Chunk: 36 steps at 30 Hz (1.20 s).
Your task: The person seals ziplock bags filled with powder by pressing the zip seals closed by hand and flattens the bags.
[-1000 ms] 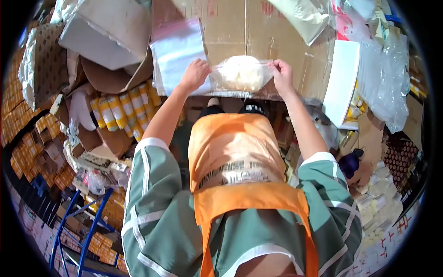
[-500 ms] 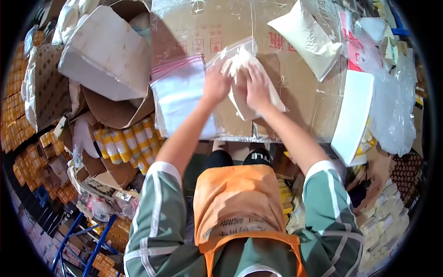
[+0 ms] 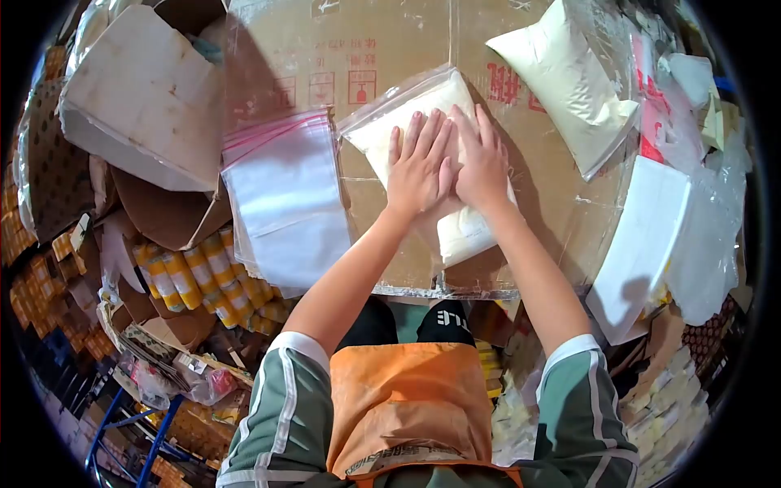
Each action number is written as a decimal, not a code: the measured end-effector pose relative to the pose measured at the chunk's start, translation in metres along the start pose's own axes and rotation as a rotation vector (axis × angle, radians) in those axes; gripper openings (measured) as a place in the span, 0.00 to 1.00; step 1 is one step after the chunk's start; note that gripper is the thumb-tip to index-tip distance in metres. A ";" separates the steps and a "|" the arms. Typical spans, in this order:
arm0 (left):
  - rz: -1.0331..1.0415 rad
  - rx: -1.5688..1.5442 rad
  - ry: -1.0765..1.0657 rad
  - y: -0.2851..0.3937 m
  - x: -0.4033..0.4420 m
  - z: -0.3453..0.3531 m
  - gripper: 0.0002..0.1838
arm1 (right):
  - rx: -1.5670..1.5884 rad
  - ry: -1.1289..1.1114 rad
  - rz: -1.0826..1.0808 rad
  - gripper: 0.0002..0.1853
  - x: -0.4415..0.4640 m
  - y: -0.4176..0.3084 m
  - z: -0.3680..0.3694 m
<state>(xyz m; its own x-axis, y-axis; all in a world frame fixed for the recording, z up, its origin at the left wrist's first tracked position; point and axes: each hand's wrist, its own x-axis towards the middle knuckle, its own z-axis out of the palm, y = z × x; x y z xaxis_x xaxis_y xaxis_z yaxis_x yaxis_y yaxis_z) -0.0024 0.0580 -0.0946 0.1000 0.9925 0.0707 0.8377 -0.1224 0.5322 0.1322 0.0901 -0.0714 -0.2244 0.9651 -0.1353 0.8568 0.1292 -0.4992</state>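
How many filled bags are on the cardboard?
2: one bag under the left hand and right hand, another bag farther right on the cardboard.

filled bag (image 3: 468, 237) mid-table, flat bags to its left, a second bag to its right and behind.

on the table (image 3: 390, 272), the filled bag lies aslant under the left grip (image 3: 419, 172) and the right grip (image 3: 482, 167), side by side on it; the stack of flat bags (image 3: 293, 220) lies just left, reaching the front edge; the second bag (image 3: 569, 98) lies near the right side, farther back; right of it are crumpled wraps (image 3: 679, 130), and before those a long panel (image 3: 639, 252) at the right edge. off the left side, a box (image 3: 142, 93) sits over an open carton (image 3: 171, 207), with packs (image 3: 203, 272) in rows before it.
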 end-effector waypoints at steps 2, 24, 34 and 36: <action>0.044 -0.063 0.023 -0.009 0.007 0.000 0.34 | 0.058 0.007 -0.003 0.41 0.008 0.004 0.000; 0.002 -0.400 -0.360 -0.019 -0.037 -0.010 0.14 | 0.995 -0.453 0.409 0.20 -0.073 0.048 0.002; -0.236 -0.624 -0.434 -0.015 -0.025 0.006 0.09 | 0.834 -0.413 0.197 0.11 -0.045 0.076 0.006; -0.235 -0.605 -0.420 -0.007 -0.023 0.009 0.10 | 0.838 -0.405 0.211 0.11 -0.046 0.078 0.012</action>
<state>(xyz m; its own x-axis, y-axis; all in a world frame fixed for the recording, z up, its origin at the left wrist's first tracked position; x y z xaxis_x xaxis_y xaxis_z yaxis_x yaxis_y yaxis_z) -0.0055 0.0364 -0.1078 0.2522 0.8972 -0.3626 0.4351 0.2295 0.8706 0.2038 0.0528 -0.1148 -0.3816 0.7776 -0.4998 0.3221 -0.3949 -0.8604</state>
